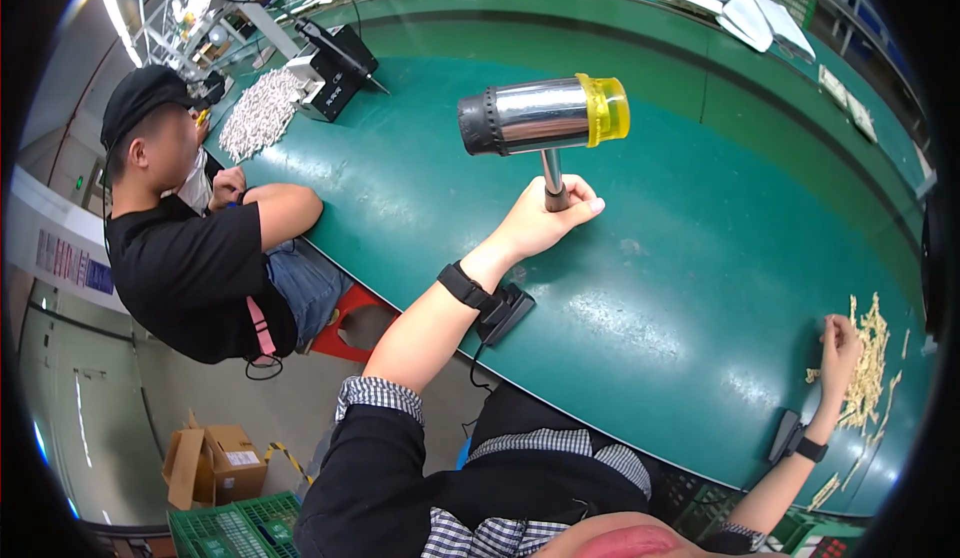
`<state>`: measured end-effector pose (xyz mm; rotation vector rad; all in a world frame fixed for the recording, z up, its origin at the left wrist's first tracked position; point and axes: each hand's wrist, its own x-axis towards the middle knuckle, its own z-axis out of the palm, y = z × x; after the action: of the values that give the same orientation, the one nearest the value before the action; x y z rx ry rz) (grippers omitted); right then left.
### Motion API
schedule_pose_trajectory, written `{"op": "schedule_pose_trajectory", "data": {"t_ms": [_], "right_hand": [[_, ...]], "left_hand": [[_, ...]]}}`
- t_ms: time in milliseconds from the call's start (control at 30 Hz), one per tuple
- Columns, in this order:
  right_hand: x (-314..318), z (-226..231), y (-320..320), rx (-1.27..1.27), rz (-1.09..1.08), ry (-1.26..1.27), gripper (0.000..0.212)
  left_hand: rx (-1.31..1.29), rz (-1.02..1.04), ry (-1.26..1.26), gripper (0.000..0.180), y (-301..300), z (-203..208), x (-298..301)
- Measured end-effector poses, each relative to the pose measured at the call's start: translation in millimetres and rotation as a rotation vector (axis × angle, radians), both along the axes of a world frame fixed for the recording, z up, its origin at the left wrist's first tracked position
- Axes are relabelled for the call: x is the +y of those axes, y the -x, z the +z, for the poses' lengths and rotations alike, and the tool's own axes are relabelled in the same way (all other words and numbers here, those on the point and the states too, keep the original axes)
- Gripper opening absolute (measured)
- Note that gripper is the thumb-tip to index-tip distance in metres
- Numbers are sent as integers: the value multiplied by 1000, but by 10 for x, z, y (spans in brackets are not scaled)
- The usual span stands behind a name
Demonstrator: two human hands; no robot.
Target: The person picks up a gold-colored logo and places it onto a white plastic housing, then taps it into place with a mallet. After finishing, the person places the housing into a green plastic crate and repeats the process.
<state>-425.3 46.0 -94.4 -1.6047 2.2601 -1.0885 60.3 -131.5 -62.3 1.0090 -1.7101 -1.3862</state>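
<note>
Mallet (545,118) with a shiny metal head is held up by its handle in the left hand (552,208), over the middle of the green counter (680,238); the fingers are wrapped narrowly around the handle just below the head. The head is turned sideways, its black end pointed left and its translucent yellow end pointed right. The right hand (842,346) is placed well apart from it, at the right part of the counter, by a loose heap of pale yellow slender pieces (870,358); its fingers are drawn close together, but whether a piece is pinched between them cannot be told. A few more pieces are scattered toward the near edge. A dark strap is worn on each wrist, with a black device (508,313) attached at the left one and another at the right.

At the left, a co-worker (190,268) in a black cap and black top is seated beside the counter, with a forearm rested at its edge. Beyond, a mound of small whitish pieces (262,113) is piled next to a black box (338,93), on which a pen-shaped tool (340,50) is propped. On the floor, an opened carton (235,463) is set behind green crates (235,530)
</note>
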Motion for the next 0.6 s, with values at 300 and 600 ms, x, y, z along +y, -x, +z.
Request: {"op": "schedule_pose_trajectory", "data": {"t_ms": [300, 600], "right_hand": [[-1, 15, -53, -37, 17, 28, 16], [-63, 12, -81, -29, 47, 30, 16]], "left_hand": [[136, -12, -72, 14, 42, -28, -6], [168, -32, -86, 9, -26, -65, -49]]}}
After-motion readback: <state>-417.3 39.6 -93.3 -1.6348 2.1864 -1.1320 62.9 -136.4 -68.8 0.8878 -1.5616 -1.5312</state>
